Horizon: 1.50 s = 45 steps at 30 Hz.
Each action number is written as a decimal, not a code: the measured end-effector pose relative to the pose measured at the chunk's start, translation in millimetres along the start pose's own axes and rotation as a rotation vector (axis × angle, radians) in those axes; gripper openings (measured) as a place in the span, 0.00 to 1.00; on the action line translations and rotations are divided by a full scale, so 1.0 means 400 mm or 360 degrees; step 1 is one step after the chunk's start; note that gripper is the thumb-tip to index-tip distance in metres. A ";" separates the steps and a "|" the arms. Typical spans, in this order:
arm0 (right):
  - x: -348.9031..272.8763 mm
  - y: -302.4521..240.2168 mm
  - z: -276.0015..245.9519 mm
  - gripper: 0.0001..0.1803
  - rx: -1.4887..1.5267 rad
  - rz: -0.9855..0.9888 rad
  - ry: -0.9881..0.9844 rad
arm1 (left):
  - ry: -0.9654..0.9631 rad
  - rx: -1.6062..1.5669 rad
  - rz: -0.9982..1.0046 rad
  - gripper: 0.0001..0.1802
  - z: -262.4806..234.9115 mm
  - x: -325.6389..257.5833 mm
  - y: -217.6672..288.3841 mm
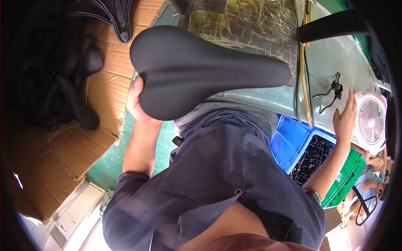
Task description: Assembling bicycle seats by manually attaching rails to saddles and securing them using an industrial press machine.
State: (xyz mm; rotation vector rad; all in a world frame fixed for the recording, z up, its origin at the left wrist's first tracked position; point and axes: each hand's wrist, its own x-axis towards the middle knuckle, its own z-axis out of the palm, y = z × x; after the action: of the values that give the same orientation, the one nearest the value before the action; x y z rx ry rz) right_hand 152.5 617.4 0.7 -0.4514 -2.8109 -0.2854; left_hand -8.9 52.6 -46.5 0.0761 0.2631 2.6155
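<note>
A black bicycle saddle [180, 67] lies across the upper middle of the view, smooth top showing, its narrow nose pointing right. My left hand [140, 102] grips its wide rear end from the near left; the fingers under it are hidden. Far to the right, my right hand [346, 115] is stretched over the metal table [326, 62], fingers extended and thumb apart, with nothing in it. It is beside a white and pink fan [370, 119]; whether they touch I cannot tell. Just left of that hand, some bent black metal parts [335, 90] lie on the table.
A cardboard box [106, 83] at left holds several black saddles [73, 96]. Blue [289, 167] and green [345, 182] bins stand below the table's right part, with small black parts in the blue one. A tape-covered board [247, 25] lies behind the saddle. Another person [372, 180] sits at far right.
</note>
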 end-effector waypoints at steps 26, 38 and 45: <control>0.052 -0.139 0.115 0.29 0.2341 0.0546 0.0545 | -0.0553 0.3061 0.0862 0.31 0.011 0.307 -0.129; 0.076 -0.552 -0.023 0.37 0.1689 -0.1012 0.0026 | 0.0012 0.2439 0.0919 0.14 -0.044 0.244 -0.246; 0.099 -0.567 -0.026 0.38 0.1705 -0.1098 -0.0066 | 0.0034 0.2488 0.0991 0.17 -0.062 0.243 -0.259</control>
State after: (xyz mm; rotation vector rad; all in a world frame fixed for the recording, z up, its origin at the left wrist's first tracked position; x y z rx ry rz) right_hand 43.8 414.4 -11.2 0.7391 -2.5545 1.0551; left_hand -46.1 184.4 -91.0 0.7192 2.4671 2.1902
